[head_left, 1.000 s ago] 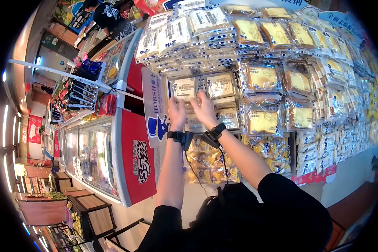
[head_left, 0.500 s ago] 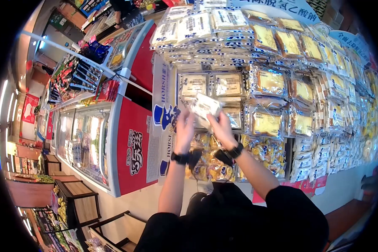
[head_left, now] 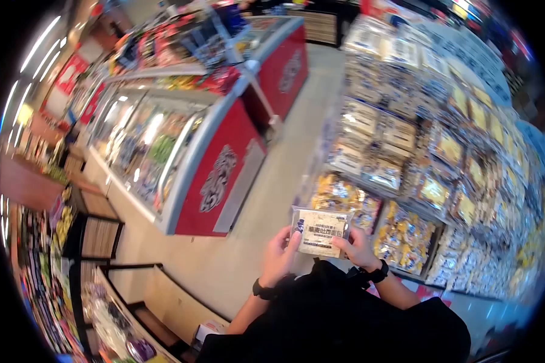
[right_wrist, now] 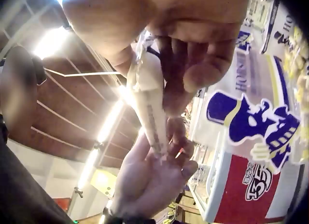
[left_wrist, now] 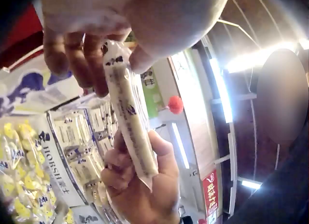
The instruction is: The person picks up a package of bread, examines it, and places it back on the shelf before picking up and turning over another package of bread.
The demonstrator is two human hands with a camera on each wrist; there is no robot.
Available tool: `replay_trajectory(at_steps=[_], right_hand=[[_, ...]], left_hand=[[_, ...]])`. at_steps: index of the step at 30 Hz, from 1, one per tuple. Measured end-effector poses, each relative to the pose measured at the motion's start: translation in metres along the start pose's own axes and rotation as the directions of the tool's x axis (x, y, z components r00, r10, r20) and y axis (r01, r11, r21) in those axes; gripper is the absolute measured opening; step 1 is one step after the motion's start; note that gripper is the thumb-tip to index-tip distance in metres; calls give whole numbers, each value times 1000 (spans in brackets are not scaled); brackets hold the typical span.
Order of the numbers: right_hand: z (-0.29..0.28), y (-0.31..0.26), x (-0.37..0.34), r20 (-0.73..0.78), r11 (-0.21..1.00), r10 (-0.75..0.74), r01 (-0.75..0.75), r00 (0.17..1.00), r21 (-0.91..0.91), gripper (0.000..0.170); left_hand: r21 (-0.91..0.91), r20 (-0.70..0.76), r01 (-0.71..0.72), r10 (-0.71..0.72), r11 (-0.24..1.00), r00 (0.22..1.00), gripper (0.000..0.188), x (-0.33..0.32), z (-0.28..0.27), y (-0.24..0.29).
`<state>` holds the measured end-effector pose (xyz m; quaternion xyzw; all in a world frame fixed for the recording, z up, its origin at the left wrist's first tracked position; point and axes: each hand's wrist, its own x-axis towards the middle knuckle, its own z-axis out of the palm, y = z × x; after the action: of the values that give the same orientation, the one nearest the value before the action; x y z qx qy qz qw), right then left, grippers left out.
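Note:
A square packet of sliced bread (head_left: 322, 232) in clear printed wrap is held in front of the person's chest, its label facing up in the head view. My left hand (head_left: 280, 256) grips its left edge, thumb on top and fingers behind. At the opposite edge my right hand (head_left: 358, 248) pinches it, thumb across the front. In the left wrist view the packet (left_wrist: 129, 113) appears edge-on between both hands. The right wrist view likewise shows the thin side of the packet (right_wrist: 148, 98), with the right hand's fingers behind it.
To the right, a stepped display holds stacked bread packets (head_left: 399, 130) and bins of yellow-wrapped snacks (head_left: 402, 242). A red-sided freezer (head_left: 218, 181) stands on the left, with an aisle floor (head_left: 284, 145) between. Wooden shelving (head_left: 157, 290) is at lower left.
Both hands have lifted the bread packet out of the display bin and brought it close to the body, label up. The head view has swung left, so the display now sits farther right.

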<state>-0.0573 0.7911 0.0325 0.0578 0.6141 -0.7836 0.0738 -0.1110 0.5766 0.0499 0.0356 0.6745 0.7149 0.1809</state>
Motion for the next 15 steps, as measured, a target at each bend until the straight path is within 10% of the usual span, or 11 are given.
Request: replay_trajectory(at_steps=[6,15], right_hand=[[132,19,49,301,999,28,-14,953,-48,43],[340,106,105,692,899,343,-9,635,-438,42]], left_hand=[[-114,-287,-138,100,984,953,29,-66,-128,-2],[-38,-619,-112,65,993,783,26,-190,-319,-51]])
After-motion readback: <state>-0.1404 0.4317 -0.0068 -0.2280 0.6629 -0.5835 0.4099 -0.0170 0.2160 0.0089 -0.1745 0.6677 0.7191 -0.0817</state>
